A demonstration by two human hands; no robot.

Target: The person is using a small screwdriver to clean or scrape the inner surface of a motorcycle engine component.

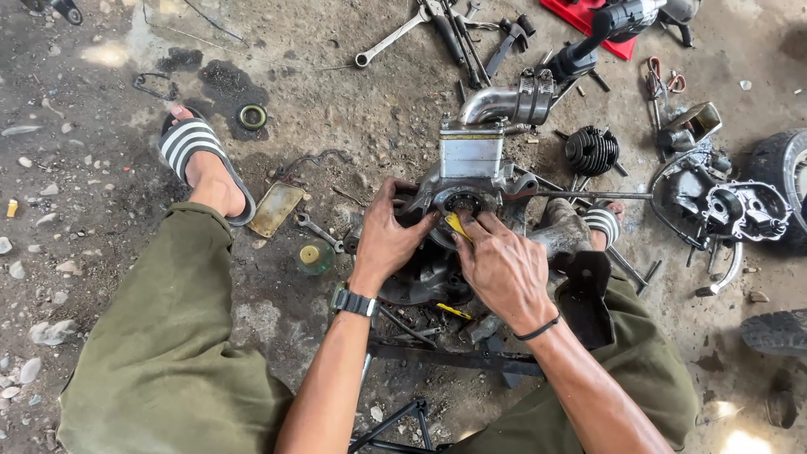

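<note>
So the engine case (466, 197) is sitting on the dirt floor (101, 210) between the person's knees, with the round bearing opening (461, 202) facing up. The left hand (385, 240) is clamped on the left edge of the case, fingers curled over the rim, basically just steadying it. The right hand (503, 267) has its grip closed around a yellow-handled tool (456, 224), with the tip poked right at the near edge of that opening.

Stuff I'd worry about:

- That tool could skid off the rim and go straight into the left fingers, which sit just beside it.
- Prying at an angle might gouge the bore or the seal seat.
- The case rests on loose parts and grit, so a hard push could rock it.
- The floor is sandy, so dirt dropping into the open hole looks likely.
- Spanners (395, 34) lie far off near the top, and the small green cap (314, 256) sits to the left.
</note>
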